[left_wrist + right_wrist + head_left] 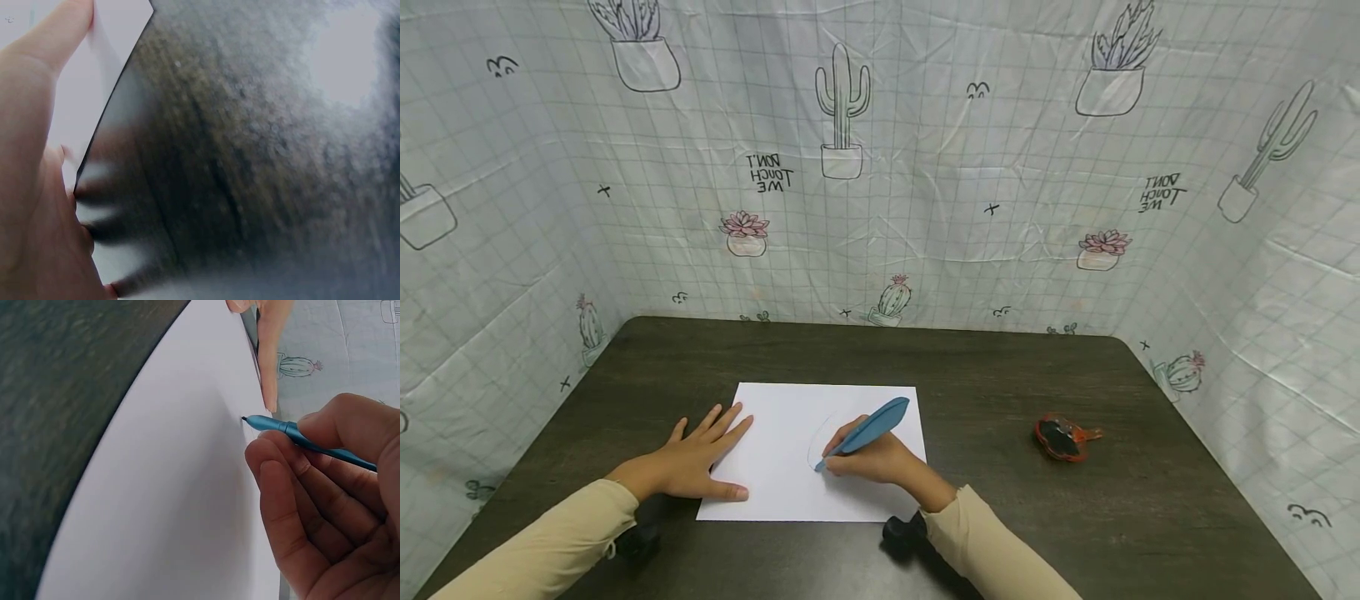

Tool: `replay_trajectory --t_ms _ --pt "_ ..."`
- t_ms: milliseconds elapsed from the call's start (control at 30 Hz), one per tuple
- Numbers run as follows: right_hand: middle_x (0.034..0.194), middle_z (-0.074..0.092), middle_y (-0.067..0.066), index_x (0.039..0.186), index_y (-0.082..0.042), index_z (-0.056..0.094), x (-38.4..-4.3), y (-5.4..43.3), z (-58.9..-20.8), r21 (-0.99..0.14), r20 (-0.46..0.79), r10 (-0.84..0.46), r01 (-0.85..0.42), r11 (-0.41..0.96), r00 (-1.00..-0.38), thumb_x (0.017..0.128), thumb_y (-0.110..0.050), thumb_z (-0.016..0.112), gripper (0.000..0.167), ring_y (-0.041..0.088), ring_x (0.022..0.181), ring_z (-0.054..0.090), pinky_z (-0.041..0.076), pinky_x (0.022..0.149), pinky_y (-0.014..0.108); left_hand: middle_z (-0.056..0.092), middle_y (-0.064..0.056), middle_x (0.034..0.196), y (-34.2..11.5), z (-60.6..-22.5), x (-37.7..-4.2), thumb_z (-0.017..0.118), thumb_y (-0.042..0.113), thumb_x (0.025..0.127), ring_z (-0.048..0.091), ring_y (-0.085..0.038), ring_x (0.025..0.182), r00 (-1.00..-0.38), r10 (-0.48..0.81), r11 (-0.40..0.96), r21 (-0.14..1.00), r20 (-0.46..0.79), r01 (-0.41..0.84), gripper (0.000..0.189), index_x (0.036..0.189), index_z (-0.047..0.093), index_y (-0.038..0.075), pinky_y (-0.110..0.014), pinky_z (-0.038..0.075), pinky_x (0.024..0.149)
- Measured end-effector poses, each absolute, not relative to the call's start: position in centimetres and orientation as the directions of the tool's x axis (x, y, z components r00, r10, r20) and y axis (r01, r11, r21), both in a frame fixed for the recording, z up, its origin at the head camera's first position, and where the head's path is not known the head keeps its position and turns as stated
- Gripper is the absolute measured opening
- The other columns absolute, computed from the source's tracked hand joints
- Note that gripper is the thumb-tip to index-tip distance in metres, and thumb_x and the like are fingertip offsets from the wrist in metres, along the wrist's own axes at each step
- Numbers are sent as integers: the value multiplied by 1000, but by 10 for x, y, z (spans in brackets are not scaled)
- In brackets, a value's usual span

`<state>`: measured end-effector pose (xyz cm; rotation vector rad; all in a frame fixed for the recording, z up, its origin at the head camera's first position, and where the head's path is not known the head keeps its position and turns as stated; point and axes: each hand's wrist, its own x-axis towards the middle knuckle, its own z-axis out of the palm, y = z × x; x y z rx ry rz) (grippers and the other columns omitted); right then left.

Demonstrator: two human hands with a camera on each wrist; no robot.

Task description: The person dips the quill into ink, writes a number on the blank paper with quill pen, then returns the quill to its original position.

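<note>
A white sheet of paper (775,450) lies on the dark table. My right hand (868,454) pinches a blue feather-shaped pen (872,423) between thumb and fingers, its tip down at the paper. In the right wrist view the dark tip of the pen (265,422) shows against the sheet. A faint curved line (809,446) runs up from near the tip. My left hand (696,461) rests with spread fingers on the left edge of the paper; in the left wrist view its thumb (59,34) lies over the sheet.
To the right on the table (1000,533) lies a small orange-red object with a black middle (1063,438), its kind unclear. Behind and at both sides hangs a white grid-patterned cloth (925,208) with cactus drawings. Dark wrist devices (902,535) sit under the sleeves.
</note>
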<state>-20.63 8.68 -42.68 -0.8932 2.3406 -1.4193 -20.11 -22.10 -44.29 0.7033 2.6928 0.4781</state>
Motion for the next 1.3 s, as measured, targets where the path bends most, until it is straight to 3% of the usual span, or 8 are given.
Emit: replay_trajectory --t_ms 400,800,1300 --pt "74 69 21 88 9 71 -193 99 -407 -862 59 -634 -360 357 -771 80 7 67 9 5 60 55 44 57 16 0 -14 161 -223 -451 -204 62 72 75 -2 -46 144 -829 514 829 376 -221 414 108 155 16 15 -78 -4 98" --pt "74 71 13 90 2 74 -211 115 -439 -853 66 -608 -361 377 -791 81 1 71 10 3 60 57 47 57 19 2 -15 161 -222 -450 -203 64 70 75 0 -48 144 -831 517 825 377 -203 421 108 155 18 13 -79 -3 97" --pt "71 71 7 89 2 74 -212 124 -442 -839 120 -571 -391 379 -812 82 -2 69 9 3 60 61 50 57 22 2 -14 161 -223 -454 -204 63 71 75 0 -47 144 -832 520 823 372 -193 429 109 155 18 14 -79 -3 97"
